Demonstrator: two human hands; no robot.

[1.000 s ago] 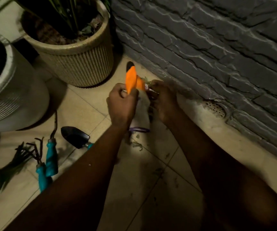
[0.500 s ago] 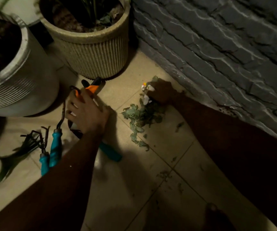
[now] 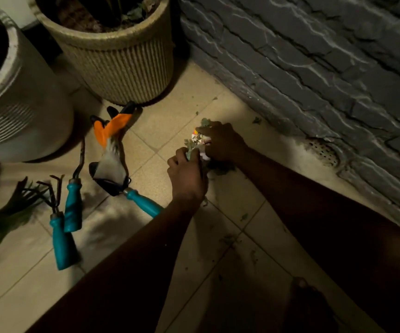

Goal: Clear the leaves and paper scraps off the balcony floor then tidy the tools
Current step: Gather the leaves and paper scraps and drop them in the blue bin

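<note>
While working low over the floor tile (image 3: 177,121), grips with left hand (image 3: 187,175) and right hand (image 3: 224,143), both curled tight, one clump of leaves and paper scraps (image 3: 197,140). To the left: glove (image 3: 111,143) draped over trowel (image 3: 143,204); two teal-handled tools (image 3: 72,207) beyond.

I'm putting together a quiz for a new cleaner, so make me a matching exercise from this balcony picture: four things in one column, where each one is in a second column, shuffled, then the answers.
1. glove
2. leaves and paper scraps
3. floor drain
4. beige ribbed pot

A. at the foot of the grey wall
B. between the left hand and right hand
C. upright, beside the white pot
D. lying on the trowel blade

Pairs: 1-D, 2-B, 3-A, 4-C
</note>
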